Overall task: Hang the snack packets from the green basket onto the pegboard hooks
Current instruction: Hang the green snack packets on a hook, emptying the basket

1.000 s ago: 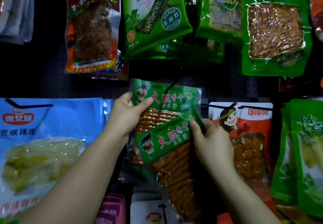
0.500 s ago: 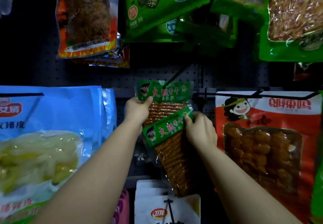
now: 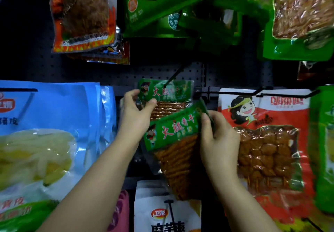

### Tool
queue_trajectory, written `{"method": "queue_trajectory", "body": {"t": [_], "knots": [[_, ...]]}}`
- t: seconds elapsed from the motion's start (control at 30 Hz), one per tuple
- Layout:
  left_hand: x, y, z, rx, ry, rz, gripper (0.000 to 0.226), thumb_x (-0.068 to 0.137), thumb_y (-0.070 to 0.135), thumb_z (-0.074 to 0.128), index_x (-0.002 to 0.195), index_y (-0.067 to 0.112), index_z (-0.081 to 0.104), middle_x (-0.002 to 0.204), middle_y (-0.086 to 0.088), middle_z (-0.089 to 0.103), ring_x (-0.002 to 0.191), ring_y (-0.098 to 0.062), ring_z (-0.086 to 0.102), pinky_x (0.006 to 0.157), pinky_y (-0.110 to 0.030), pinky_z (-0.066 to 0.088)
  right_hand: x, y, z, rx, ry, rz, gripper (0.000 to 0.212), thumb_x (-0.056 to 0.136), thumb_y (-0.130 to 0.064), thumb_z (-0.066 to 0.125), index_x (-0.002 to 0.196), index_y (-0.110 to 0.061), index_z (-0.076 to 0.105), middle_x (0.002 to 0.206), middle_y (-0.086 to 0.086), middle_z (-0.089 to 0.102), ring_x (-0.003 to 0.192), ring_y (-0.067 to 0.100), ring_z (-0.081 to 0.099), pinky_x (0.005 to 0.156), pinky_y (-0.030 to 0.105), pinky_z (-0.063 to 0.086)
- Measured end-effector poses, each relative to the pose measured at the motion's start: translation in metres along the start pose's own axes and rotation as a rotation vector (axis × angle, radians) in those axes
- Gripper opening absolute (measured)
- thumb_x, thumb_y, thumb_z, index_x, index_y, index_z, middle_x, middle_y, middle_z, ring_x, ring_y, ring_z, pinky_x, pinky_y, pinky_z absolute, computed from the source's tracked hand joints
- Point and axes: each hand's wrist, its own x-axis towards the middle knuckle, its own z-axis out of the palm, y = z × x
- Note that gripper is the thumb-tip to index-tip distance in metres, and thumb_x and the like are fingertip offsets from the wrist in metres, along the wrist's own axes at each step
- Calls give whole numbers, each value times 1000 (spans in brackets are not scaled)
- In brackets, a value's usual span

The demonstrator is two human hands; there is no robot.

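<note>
Front packet (image 3: 173,132) tilted more steeply; green header, orange sticks.

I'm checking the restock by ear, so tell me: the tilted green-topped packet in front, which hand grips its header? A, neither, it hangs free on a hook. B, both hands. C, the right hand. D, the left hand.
C: the right hand pinches the upper right corner of the tilted packet, while the left hand holds the upright packet behind it, the one on the hook.
</note>
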Motion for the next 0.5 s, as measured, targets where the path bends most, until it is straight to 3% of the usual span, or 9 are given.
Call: {"method": "queue_trajectory", "body": {"t": [0.07, 0.1, 0.17, 0.23, 0.37, 0.5], "knots": [[-15, 15, -9, -115, -98, 33, 28, 80, 47, 65, 102, 33, 57, 114, 7, 60, 98, 3, 57, 64, -6, 45, 3, -15, -8, 111, 70, -49, 14, 95, -19, 53, 95, -16, 66, 73, -18, 61, 67, -2, 58, 61, 15, 44], [-22, 24, -15, -184, -150, 54, 30, 73, 55, 67, 94, 34, 60, 105, 10, 64, 91, 5, 60, 60, -6, 45, 5, -23, -11, 157, 107, -75, 14, 94, -18, 52, 95, -16, 66, 73, -21, 59, 67, -8, 56, 59, 7, 40], [-31, 37, -23, -223, -210, 90, 44, 57, 66, 70, 87, 33, 66, 98, 10, 69, 95, -4, 64, 75, -18, 50, 7, -36, -15, 256, 163, -99, 13, 95, -16, 51, 96, -16, 63, 75, -20, 58, 70, -13, 56, 62, 3, 38], [-36, 51, -30, -212, -251, 133, 38, 53, 62, 75, 80, 36, 72, 89, 9, 74, 90, -9, 69, 78, -28, 52, 7, -44, -20, 372, 178, -86, 11, 96, -14, 50, 95, -16, 61, 74, -17, 58, 72, -9, 56, 65, 6, 39], [-36, 71, -42, -231, -213, 268, 9, 63, 47, 73, 68, 39, 72, 64, 16, 70, 60, 3, 65, 56, -15, 49, 11, -54, -34, 452, 85, -37, 19, 96, -16, 52, 81, -25, 58, 66, -18, 61, 63, -8, 54, 59, 8, 39], [-36, 88, -49, -180, -122, 429, 8, 75, 39, 67, 68, 44, 68, 67, 21, 68, 67, 2, 63, 62, -23, 51, 23, -64, -46, 472, 22, -31, 19, 91, -23, 60, 73, -19, 57, 62, -12, 59, 62, -3, 53, 58, 16, 43]]}}
